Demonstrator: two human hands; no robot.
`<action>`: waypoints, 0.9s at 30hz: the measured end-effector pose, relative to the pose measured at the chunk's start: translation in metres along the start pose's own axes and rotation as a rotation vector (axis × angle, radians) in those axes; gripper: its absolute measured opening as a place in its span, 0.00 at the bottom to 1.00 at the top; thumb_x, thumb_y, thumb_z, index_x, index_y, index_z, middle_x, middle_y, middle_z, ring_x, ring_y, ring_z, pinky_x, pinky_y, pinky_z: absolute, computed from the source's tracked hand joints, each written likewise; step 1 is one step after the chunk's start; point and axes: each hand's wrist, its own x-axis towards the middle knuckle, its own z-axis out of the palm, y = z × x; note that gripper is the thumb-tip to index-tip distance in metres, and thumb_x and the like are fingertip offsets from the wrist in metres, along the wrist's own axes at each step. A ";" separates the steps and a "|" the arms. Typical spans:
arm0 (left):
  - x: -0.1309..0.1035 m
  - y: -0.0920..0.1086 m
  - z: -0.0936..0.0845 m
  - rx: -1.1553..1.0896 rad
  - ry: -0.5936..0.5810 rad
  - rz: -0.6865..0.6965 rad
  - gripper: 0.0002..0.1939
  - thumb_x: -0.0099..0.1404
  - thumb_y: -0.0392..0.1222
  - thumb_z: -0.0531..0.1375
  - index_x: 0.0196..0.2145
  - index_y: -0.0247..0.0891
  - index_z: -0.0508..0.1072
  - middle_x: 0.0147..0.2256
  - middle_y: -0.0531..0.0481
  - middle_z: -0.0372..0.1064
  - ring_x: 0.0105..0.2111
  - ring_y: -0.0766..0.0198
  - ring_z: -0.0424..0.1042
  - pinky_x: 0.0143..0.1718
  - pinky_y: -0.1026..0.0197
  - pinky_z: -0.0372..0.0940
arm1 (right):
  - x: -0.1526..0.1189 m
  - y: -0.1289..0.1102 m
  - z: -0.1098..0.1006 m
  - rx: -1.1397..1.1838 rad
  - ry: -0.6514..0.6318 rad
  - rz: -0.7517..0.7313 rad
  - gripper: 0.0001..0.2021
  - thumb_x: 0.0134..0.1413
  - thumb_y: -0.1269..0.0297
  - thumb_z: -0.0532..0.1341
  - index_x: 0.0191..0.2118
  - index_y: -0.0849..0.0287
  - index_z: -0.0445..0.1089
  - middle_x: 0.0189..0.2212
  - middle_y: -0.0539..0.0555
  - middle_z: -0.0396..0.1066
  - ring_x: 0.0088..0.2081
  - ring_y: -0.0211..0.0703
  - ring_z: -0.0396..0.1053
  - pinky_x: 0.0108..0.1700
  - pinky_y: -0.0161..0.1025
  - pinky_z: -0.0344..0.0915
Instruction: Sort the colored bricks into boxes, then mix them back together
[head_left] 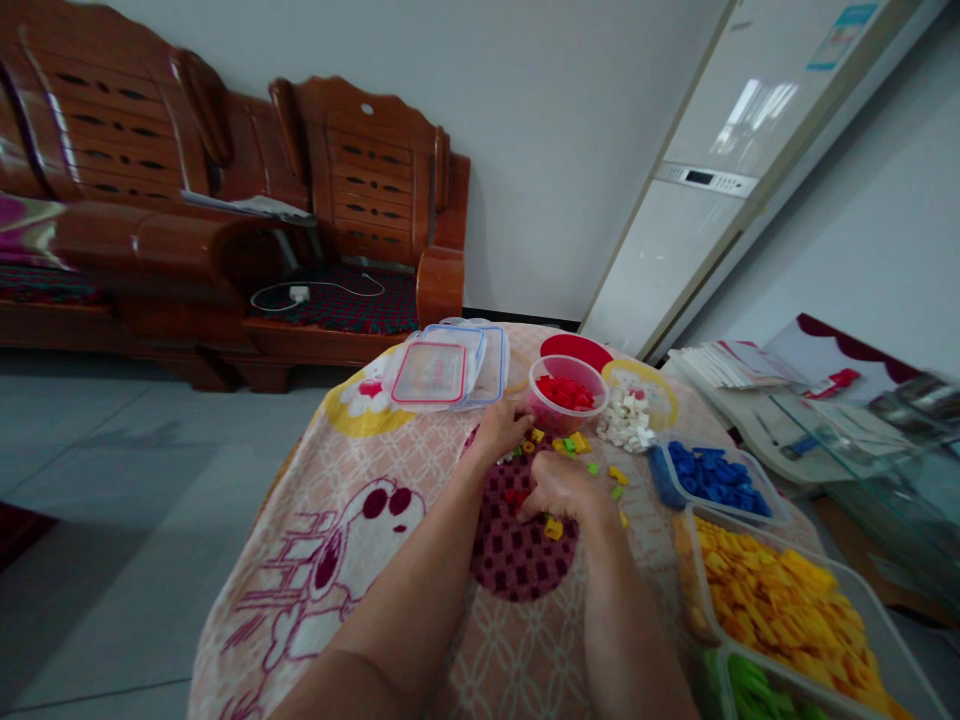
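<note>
My left hand (505,432) rests on the tablecloth near the round tub, its fingers bent down over small yellow and white pieces. Whatever is in its fingertips, if anything, is hidden. My right hand (564,485) is curled, with thumb and fingers closed round small red plastic blocks (515,497). A yellow block (553,527) lies just below that hand. Several loose yellow blocks (579,442) and green blocks (593,468) are scattered beyond and right of it. Behind both hands stands a clear round tub (568,412) holding red blocks (564,392).
White blocks (627,420) are heaped right of the tub, with a red lid (576,352) behind. Boxes of blue (716,480), yellow (787,600) and green blocks (757,690) line the right edge. Clear lids (431,373) lie at the back left.
</note>
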 end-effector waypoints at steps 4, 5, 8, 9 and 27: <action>0.000 0.000 0.000 0.009 0.007 0.013 0.11 0.59 0.35 0.55 0.28 0.35 0.79 0.26 0.52 0.75 0.28 0.67 0.70 0.31 0.67 0.60 | 0.006 -0.009 0.007 -0.057 0.045 -0.018 0.20 0.35 0.59 0.72 0.36 0.64 0.77 0.35 0.64 0.77 0.36 0.54 0.75 0.33 0.38 0.63; -0.001 0.001 0.000 0.017 0.008 0.017 0.11 0.59 0.35 0.55 0.28 0.35 0.78 0.26 0.52 0.75 0.28 0.67 0.70 0.31 0.67 0.60 | 0.006 -0.010 0.007 -0.050 0.063 -0.019 0.19 0.37 0.59 0.72 0.38 0.65 0.77 0.36 0.65 0.77 0.37 0.55 0.75 0.33 0.39 0.64; -0.001 0.002 -0.001 0.035 0.002 0.016 0.11 0.59 0.36 0.55 0.28 0.35 0.79 0.26 0.52 0.74 0.28 0.67 0.70 0.30 0.67 0.59 | 0.007 -0.011 0.007 -0.026 0.132 -0.012 0.17 0.43 0.59 0.69 0.38 0.66 0.77 0.35 0.66 0.77 0.38 0.55 0.75 0.35 0.39 0.64; -0.001 0.002 -0.001 0.036 -0.001 0.012 0.11 0.59 0.36 0.55 0.28 0.34 0.79 0.26 0.52 0.74 0.28 0.67 0.70 0.30 0.67 0.59 | 0.007 -0.010 0.006 -0.021 0.156 -0.002 0.16 0.44 0.59 0.68 0.37 0.66 0.77 0.35 0.66 0.77 0.38 0.54 0.75 0.35 0.38 0.63; -0.001 0.002 0.000 0.060 0.020 0.019 0.12 0.60 0.37 0.55 0.28 0.34 0.78 0.26 0.51 0.75 0.28 0.67 0.69 0.30 0.66 0.58 | 0.005 0.014 -0.002 0.163 0.303 -0.013 0.09 0.49 0.70 0.61 0.32 0.55 0.80 0.31 0.54 0.78 0.37 0.41 0.73 0.36 0.33 0.58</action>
